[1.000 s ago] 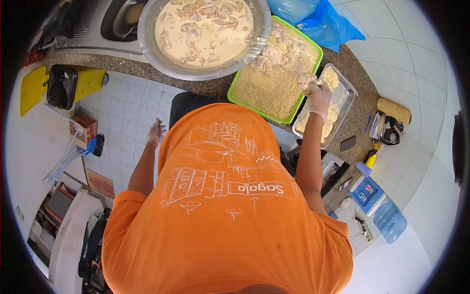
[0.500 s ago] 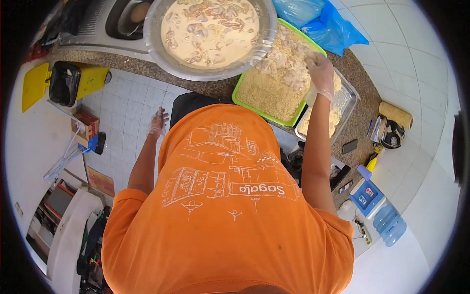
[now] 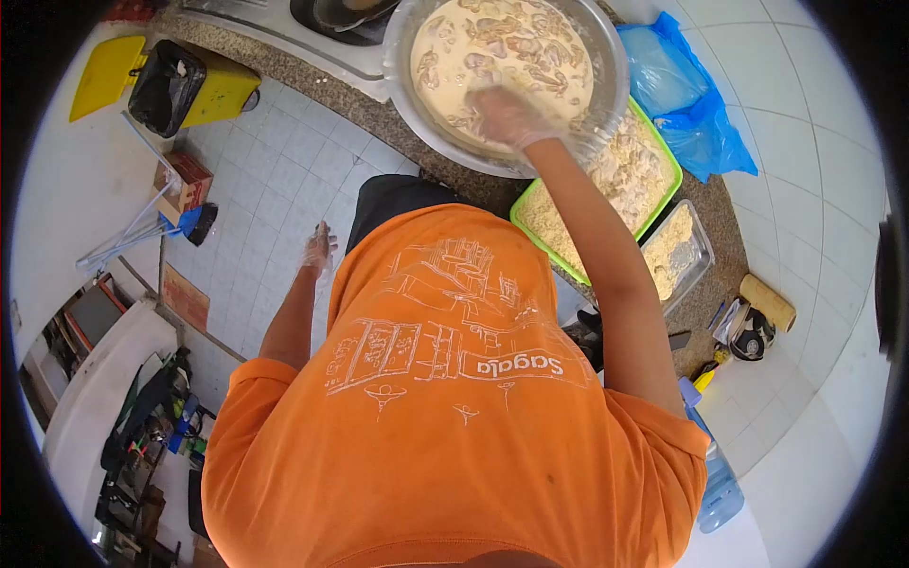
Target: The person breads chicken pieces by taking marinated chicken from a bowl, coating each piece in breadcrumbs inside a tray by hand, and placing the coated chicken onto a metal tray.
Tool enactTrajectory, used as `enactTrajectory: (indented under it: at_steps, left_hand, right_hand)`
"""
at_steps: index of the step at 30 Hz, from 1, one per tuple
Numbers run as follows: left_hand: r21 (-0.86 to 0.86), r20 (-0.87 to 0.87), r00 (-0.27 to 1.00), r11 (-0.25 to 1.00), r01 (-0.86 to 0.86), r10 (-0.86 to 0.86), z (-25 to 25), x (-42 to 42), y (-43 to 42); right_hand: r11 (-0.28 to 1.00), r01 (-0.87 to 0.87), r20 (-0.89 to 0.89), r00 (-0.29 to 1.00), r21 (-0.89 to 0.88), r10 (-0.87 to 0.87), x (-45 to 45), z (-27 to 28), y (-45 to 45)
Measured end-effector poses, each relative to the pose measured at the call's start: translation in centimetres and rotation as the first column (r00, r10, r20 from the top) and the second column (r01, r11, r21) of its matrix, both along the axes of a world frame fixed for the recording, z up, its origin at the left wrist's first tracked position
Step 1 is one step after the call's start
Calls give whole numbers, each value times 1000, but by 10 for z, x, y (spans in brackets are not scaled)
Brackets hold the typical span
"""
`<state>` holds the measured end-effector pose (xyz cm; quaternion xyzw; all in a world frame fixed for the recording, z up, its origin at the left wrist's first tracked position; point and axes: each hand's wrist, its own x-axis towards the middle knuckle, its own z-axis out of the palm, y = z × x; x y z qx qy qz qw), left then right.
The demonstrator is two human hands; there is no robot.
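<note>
My right hand [image 3: 511,118], in a clear plastic glove, is over the near part of a large metal basin [image 3: 396,99], at the surface of its creamy batter [image 3: 440,90]. Motion blurs its fingers, so I cannot tell what they hold. Pieces of raw chicken [image 3: 544,80] lie in the batter. Right of the basin is a green-rimmed tray [image 3: 674,194] of pale crumbs with coated pieces in it, partly behind my forearm. My left hand [image 3: 320,248], also gloved, hangs beside my body over the floor, fingers loosely apart and holding nothing.
A metal tray [image 3: 703,260] with crumbed pieces stands right of the green one. Blue plastic bags [image 3: 696,114] lie against the tiled wall. A sink with a pan [image 3: 346,14] is left of the basin. A yellow bin [image 3: 213,104] stands on the floor.
My right hand has moved left from the crumb tray to the batter basin. My left hand still hangs at my side. The view has shifted, so the counter sits further right.
</note>
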<state>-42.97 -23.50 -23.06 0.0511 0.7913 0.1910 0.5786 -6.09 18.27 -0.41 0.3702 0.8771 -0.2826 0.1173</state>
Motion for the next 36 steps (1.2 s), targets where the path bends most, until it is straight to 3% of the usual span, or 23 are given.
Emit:
enactTrajectory:
  at_steps: [3,6,9,12,15,18,21,24,27,28,31,36]
  left_hand:
    - [-76,-13,1000,997,15,-16,7,-5,-14]
    - [-65,36,994,992,109,-107,2,-14,-22]
    - [-51,65,998,999,-13,16,-3,-11,-12]
    - [-5,72,997,999,38,-37,-5,-5,11]
    - [19,81,993,996,86,-87,7,2,42]
    - [117,61,994,990,82,-90,14,8,64]
    - [136,39,990,982,127,-134,19,14,79]
    - [112,57,988,985,134,-141,16,20,82]
    - [86,101,982,984,153,-162,-27,11,67]
    - [31,91,977,981,190,-192,-13,18,71]
    - [15,79,960,963,268,-269,2,28,71]
    - [-5,88,953,956,292,-291,19,39,80]
  right_hand:
    - [987,-54,-80,995,151,66,-17,6,-24]
    - [996,46,48,998,78,-50,-22,9,-17]
    - [967,252,-205,949,40,-239,6,-25,-10]
    - [981,155,-191,973,119,-131,24,2,-5]
    - [921,381,-238,890,-81,-389,38,44,-11]
    - [726,618,-456,575,-301,-679,82,23,-24]
    - [444,687,-385,252,-575,-888,102,89,-49]
    - [250,718,-389,-30,-649,-921,143,111,-75]
    - [102,754,-411,-234,-649,-881,194,105,-108]
    - [26,807,-351,-227,-590,-909,201,113,-116]
    - [-22,860,-367,-241,-510,-899,232,86,-147]
    - [-131,500,-224,-588,-856,-777,209,60,-169]
